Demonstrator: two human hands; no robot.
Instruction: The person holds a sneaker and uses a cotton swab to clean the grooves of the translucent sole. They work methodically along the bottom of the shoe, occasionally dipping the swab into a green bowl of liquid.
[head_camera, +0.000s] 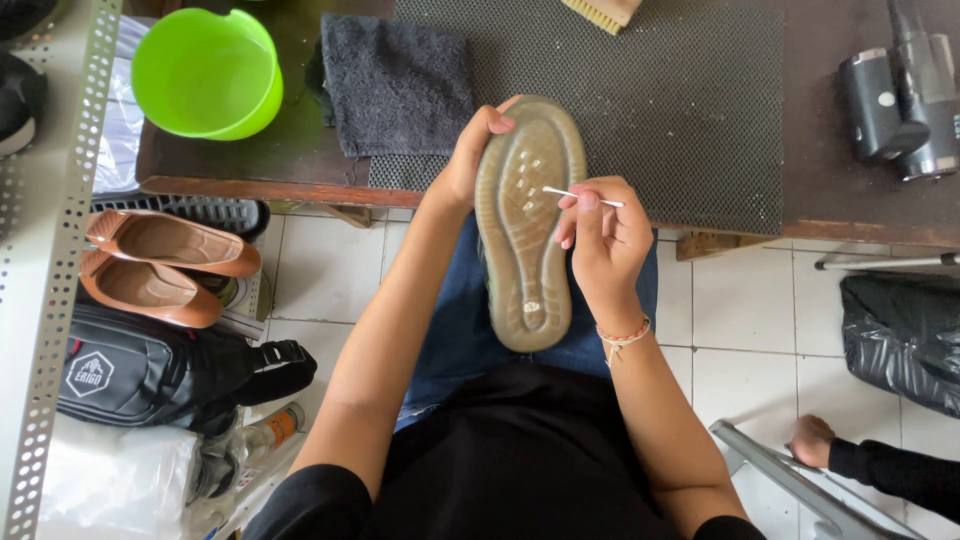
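A shoe (524, 225) is turned sole up over my lap, its translucent tan sole facing the camera. My left hand (468, 155) grips the toe end from the left side. My right hand (603, 240) pinches a thin white pick (575, 195) whose tip touches the tread in the upper half of the sole. A beaded bracelet circles my right wrist.
A brown table edge (250, 187) carries a green bowl (207, 73), a dark towel (397, 85), a grey mesh mat (680, 110), a brush (603, 12) and a black appliance (900, 95). Brown flats (160, 262) and a black bag (140, 372) lie left. Another person's hand (812, 440) is at lower right.
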